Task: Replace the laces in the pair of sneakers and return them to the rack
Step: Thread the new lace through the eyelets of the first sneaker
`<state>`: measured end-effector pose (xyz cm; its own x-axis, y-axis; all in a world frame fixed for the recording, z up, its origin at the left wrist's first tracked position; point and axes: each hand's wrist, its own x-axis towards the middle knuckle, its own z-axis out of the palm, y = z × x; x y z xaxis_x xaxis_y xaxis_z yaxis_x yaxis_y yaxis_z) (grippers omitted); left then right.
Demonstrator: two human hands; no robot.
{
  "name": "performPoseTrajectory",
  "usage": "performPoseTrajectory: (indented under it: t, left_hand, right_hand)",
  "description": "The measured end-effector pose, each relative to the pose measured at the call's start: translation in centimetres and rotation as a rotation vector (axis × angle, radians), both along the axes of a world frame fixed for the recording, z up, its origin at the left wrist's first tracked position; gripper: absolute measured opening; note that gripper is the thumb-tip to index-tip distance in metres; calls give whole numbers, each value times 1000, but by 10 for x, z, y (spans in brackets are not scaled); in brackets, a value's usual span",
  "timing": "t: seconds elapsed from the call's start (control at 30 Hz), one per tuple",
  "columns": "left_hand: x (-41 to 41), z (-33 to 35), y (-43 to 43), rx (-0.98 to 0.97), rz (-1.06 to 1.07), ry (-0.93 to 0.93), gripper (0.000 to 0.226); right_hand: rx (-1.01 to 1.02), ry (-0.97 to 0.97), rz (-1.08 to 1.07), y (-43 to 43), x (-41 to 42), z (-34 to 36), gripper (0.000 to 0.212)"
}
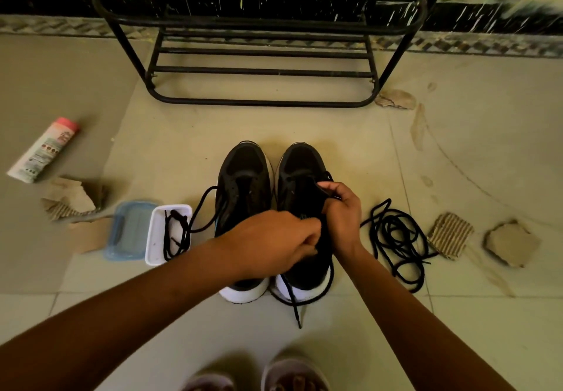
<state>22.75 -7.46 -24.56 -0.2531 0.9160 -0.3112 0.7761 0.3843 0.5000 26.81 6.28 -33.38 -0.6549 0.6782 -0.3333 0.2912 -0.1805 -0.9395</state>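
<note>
A pair of black mesh sneakers with thick white soles stands side by side on the pale tiled floor (350,134), toes pointing far, toward a black metal tube shoe rack (259,102) against the wall. Both hands work on the right sneaker (300,165). The left hand (271,238) reaches across the heel of the left sneaker (243,174). Its fingers are curled tight at the right sneaker's collar with their tips hidden against the black fabric, so I cannot tell whether they pinch the collar itself or a lace. The right hand (342,210) is closed too, thumb and forefinger pinching a black flap at the shoe's throat that looks like the tongue. A thin black lace (294,302) loops round that sneaker's heel, its end trailing near on the tile.

Just left of the left sneaker sits a white rectangular plastic tray (152,238) holding another black lace (179,226), which runs out in an arc to that shoe. A translucent blue lid (129,229) lies touching the tray's left side. To the right of the pair, a tangled heap of loose black laces (396,238) lies on the floor. Torn brown cardboard scraps are scattered left (73,198), right (451,235) and beside the rack's right foot (396,98). A white tube with a pink cap (45,150) lies far left. The person's feet in pale sandals (292,372) show at the near edge.
</note>
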Motion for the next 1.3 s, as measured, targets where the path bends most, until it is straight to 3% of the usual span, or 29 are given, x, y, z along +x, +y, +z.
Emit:
performPoseTrajectory:
  t: [0.07,0.17,0.27,0.43,0.6,0.8,0.97,1.1,1.3]
  left_hand:
    - [-9,1,5,6,61,62,17]
    - [-20,-10,19,106,113,399,28]
    - [-32,-24,35,5,190,618,34]
    - [-39,-32,60,-172,336,492,42]
    - [-43,-34,64,-176,418,427,24]
    - [-27,-18,59,-209,348,319,19]
    - [9,0,34,-182,159,375,20]
    - [27,11,22,-196,84,211,19]
    - [35,24,12,-297,-125,-265,16]
  right_hand:
    - [-8,-4,4,1,1,1,45]
    - [-50,-6,2,2,0,2,45]
    - [-71,-19,-2,1,0,3,45]
    - [-34,-36,25,2,1,5,45]
    - [-56,-26,28,1,0,4,46]
    - [-14,-26,4,1,-1,-2,44]
    - [-27,5,-48,-1,-2,-4,42]
    - [-31,9,-58,-1,-2,-4,39]
    - [-30,-1,-59,-2,-2,-1,43]
